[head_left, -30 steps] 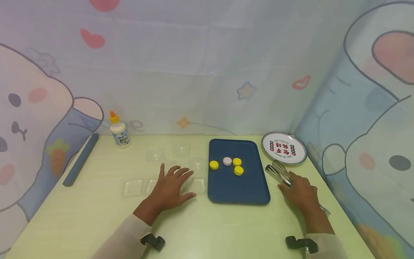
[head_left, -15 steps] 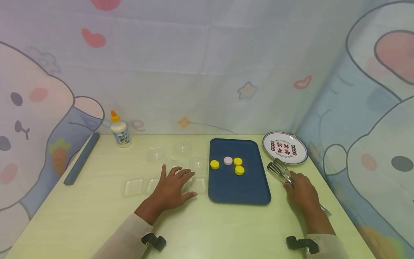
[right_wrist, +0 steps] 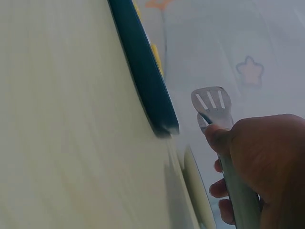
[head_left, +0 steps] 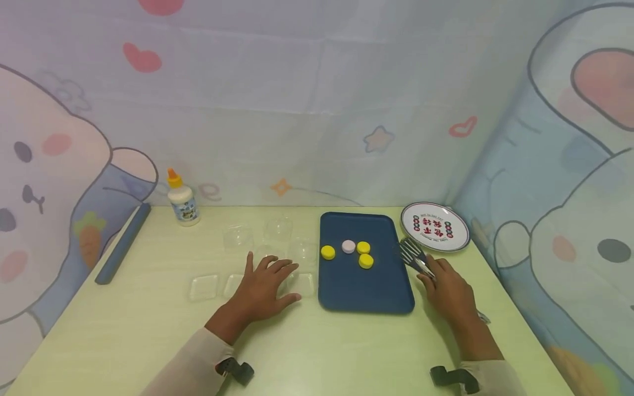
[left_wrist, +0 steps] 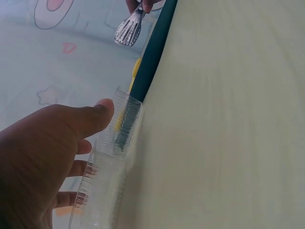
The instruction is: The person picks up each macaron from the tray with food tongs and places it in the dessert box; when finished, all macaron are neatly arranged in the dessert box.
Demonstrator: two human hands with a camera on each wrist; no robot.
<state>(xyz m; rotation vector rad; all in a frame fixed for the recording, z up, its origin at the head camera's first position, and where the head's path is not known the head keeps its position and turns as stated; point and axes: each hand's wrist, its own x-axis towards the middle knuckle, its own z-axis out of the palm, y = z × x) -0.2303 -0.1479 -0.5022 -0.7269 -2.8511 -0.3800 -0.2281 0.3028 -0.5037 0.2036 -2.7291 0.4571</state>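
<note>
My right hand (head_left: 452, 294) grips metal serving tongs (head_left: 417, 257) with slotted ends, lifted beside the right edge of a dark blue tray (head_left: 364, 291). In the right wrist view, the thumb and curled fingers wrap the handle of the tongs (right_wrist: 217, 105). Three yellow round pieces (head_left: 366, 261) and one pink round piece (head_left: 348, 246) lie on the tray; they look like small macarons. My left hand (head_left: 260, 289) has its fingers spread over clear plastic containers (head_left: 301, 251). In the left wrist view its fingers are partly behind a clear container (left_wrist: 102, 179); contact is hard to tell.
A white oval plate (head_left: 435, 226) with red lettering stands at the back right. At the back left is a white glue bottle (head_left: 185, 206) with an orange tip, beside a long dark blue bar (head_left: 124, 245). Clear square pieces (head_left: 204, 287) lie left of my left hand.
My right hand has moved left toward the tray with the tongs, whose slotted ends have turned and now stand by the tray's right edge. The left hand has stayed in place.
</note>
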